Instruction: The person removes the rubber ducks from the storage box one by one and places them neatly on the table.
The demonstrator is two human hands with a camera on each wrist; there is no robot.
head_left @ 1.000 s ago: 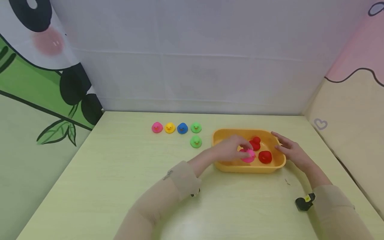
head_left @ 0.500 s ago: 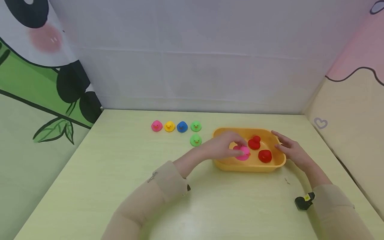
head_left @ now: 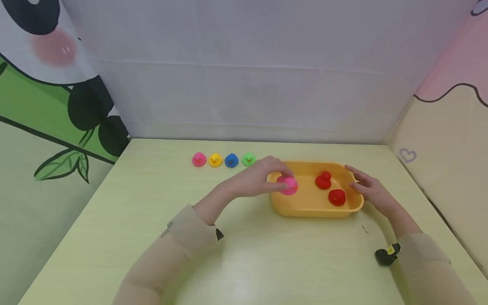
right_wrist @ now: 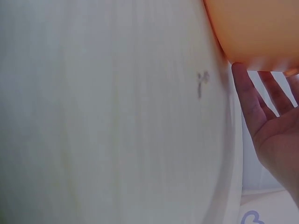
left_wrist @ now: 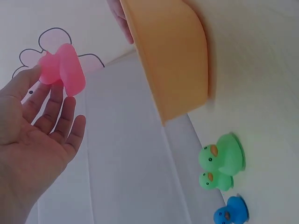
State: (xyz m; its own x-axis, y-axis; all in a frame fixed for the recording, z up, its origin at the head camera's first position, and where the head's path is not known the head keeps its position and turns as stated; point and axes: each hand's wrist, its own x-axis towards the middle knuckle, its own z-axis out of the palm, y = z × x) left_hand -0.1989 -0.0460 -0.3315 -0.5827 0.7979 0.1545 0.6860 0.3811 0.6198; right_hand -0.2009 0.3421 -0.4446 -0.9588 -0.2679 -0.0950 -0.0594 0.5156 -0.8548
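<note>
My left hand (head_left: 255, 177) pinches a pink rubber duck (head_left: 290, 185) between thumb and fingertips, over the left end of a yellow-orange plastic basin (head_left: 305, 213). In the left wrist view the pink duck (left_wrist: 71, 70) is held up above rim level, clear of the basin (left_wrist: 175, 56). Two red rubber ducks (head_left: 323, 181) lie in the basin's right half. My right hand (head_left: 375, 195) rests against the basin's right end; the right wrist view shows its extended fingers (right_wrist: 247, 95) touching the outer wall.
Pink (head_left: 199, 159), yellow (head_left: 215, 160), blue (head_left: 231, 160) and green (head_left: 248, 159) ducks stand in a row left of the basin. A second green duck (left_wrist: 229, 156) stands before the first, hidden by my left hand in the head view. A cloth wall (head_left: 244, 97) closes the back.
My left hand has lifted the pink duck from among the red ones and carried it left, to the basin's left rim. The right hand and the basin have stayed put.
</note>
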